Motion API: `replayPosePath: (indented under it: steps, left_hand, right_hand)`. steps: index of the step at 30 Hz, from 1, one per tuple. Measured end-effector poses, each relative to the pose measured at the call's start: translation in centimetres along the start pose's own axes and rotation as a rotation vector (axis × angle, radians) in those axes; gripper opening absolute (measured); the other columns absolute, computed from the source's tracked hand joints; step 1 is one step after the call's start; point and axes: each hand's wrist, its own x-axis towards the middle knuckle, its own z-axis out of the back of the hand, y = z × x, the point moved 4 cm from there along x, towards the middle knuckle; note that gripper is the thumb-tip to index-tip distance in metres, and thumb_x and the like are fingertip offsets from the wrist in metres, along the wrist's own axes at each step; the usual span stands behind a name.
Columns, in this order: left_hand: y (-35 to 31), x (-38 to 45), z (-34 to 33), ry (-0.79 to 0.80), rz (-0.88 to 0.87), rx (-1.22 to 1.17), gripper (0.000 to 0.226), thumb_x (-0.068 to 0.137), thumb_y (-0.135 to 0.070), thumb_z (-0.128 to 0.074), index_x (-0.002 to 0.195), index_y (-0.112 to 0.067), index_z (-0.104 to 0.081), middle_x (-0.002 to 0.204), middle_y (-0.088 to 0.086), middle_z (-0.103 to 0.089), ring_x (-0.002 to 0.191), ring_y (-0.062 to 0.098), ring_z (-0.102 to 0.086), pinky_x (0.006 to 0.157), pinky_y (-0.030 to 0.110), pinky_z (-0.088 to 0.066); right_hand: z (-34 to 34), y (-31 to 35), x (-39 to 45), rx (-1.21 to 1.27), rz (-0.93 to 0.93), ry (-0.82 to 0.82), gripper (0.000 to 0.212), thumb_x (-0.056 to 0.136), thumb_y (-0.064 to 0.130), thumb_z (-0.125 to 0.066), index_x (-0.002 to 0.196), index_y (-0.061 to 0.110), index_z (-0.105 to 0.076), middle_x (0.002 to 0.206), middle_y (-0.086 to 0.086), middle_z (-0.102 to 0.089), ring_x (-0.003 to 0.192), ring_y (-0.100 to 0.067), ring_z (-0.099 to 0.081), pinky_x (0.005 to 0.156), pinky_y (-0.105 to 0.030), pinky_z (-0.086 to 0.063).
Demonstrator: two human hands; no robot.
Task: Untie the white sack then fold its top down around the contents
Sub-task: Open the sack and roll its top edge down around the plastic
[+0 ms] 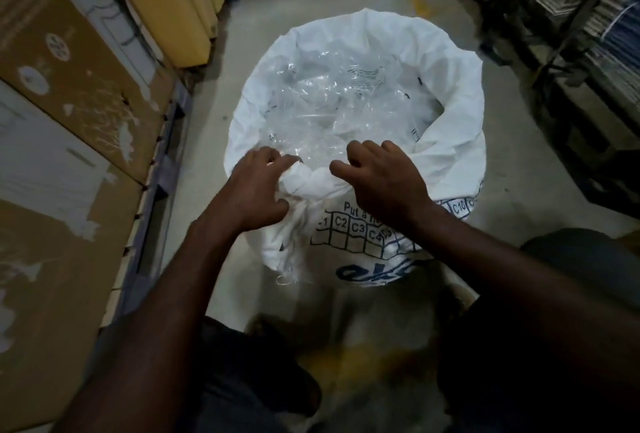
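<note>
The white sack [450, 93] stands open on the floor between my knees, clear plastic [332, 97] filling it. My left hand [256, 190] pinches the bunched near rim, fingers curled shut on the cloth to roll it outward. My right hand [384, 183] presses beside it on that rim, fingers half bent; I cannot tell if they grip

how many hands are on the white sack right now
2. The left hand grips the bunched near rim of the white sack, left of the printed grid. The right hand rests on the same near rim, just right of it, fingers curled over the edge.
</note>
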Motion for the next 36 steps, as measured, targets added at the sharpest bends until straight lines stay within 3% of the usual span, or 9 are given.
replayPosePath:
  steps: [3,7,12,15,22,28,31,33,36]
  left_hand:
    - [0.5,-0.3,0.1,0.061,-0.055,-0.059,0.070,0.077,-0.020,-0.064,0.147,-0.023,-0.060,0.138,0.004,-0.067,0.129,0.030,-0.061,0.112,0.051,-0.046]
    - [-0.4,-0.2,0.8,-0.085,-0.025,-0.020,0.049,0.079,-0.006,-0.067,0.119,-0.033,-0.062,0.103,-0.004,-0.070,0.097,0.028,-0.065,0.077,0.042,-0.052]
    - [-2.4,-0.6,0.5,-0.141,-0.073,0.132,0.038,0.066,-0.013,-0.072,0.099,-0.022,-0.056,0.084,-0.004,-0.061,0.076,0.038,-0.060,0.069,0.034,-0.027]
    - [-2.8,-1.3,0.2,-0.216,-0.031,0.102,0.038,0.064,-0.016,-0.070,0.091,-0.025,-0.045,0.075,-0.003,-0.055,0.068,0.036,-0.056,0.062,0.034,-0.027]
    - [-5.3,-3.4,1.2,-0.587,0.061,-0.017,0.025,0.072,-0.007,-0.058,0.086,-0.021,-0.043,0.078,-0.005,-0.046,0.070,0.023,-0.046,0.054,0.041,-0.044]
    - [-4.9,-2.2,0.7,0.010,-0.001,0.125,0.090,0.075,-0.027,-0.076,0.159,-0.033,-0.045,0.163,0.002,-0.043,0.157,0.032,-0.037,0.121,0.057,-0.040]
    - [-5.1,-2.4,-0.3,0.108,-0.019,0.209,0.058,0.083,-0.032,-0.075,0.139,-0.028,-0.062,0.140,-0.005,-0.064,0.149,0.025,-0.050,0.131,0.057,-0.023]
    - [-5.4,-2.5,-0.4,-0.024,-0.017,0.208,0.032,0.080,-0.031,-0.075,0.112,-0.030,-0.072,0.103,-0.008,-0.069,0.109,0.023,-0.072,0.106,0.045,-0.049]
    - [-4.1,-2.5,-0.2,-0.189,0.077,0.089,0.018,0.080,-0.028,-0.072,0.097,-0.029,-0.067,0.097,-0.006,-0.064,0.084,0.024,-0.070,0.064,0.035,-0.044]
  right_hand:
    - [-0.1,0.1,0.4,-0.012,0.001,-0.017,0.036,0.073,-0.002,-0.048,0.101,0.018,-0.059,0.087,-0.009,-0.049,0.074,-0.029,-0.045,0.065,-0.040,-0.031]
    - [0.8,0.1,0.4,-0.013,-0.097,0.083,0.030,0.067,0.006,-0.057,0.095,0.017,-0.063,0.090,-0.007,-0.052,0.079,-0.031,-0.050,0.069,-0.041,-0.035]
    - [1.5,1.3,-0.6,0.172,-0.195,0.487,0.058,0.072,0.077,-0.059,0.093,0.024,-0.070,0.098,0.002,-0.054,0.091,-0.022,-0.058,0.078,-0.040,-0.046]
    - [1.7,1.6,-0.3,0.311,-0.282,0.439,0.078,0.068,0.093,-0.056,0.100,0.022,-0.062,0.101,0.004,-0.054,0.091,-0.019,-0.053,0.072,-0.037,-0.045]
    - [0.1,1.7,1.1,-0.044,-0.175,0.118,0.043,0.075,0.030,-0.077,0.111,0.019,-0.056,0.086,-0.002,-0.061,0.079,-0.031,-0.061,0.074,-0.042,-0.037]
    - [-1.3,2.6,0.3,-0.030,0.011,-0.182,0.028,0.079,0.005,-0.059,0.105,0.016,-0.061,0.081,-0.007,-0.056,0.068,-0.031,-0.051,0.066,-0.042,-0.038]
    - [-1.4,4.2,-0.1,-0.009,0.040,-0.137,0.043,0.078,0.002,-0.056,0.119,0.015,-0.057,0.087,-0.010,-0.055,0.073,-0.031,-0.051,0.066,-0.043,-0.040]
    - [-0.6,4.8,-0.3,0.057,0.050,-0.040,0.050,0.078,0.011,-0.059,0.128,0.016,-0.059,0.098,-0.011,-0.056,0.083,-0.032,-0.052,0.070,-0.046,-0.041]
    - [1.8,3.1,-0.7,0.222,-0.029,0.131,0.067,0.082,0.053,-0.070,0.140,0.026,-0.051,0.125,-0.007,-0.051,0.104,-0.028,-0.053,0.084,-0.045,-0.046]
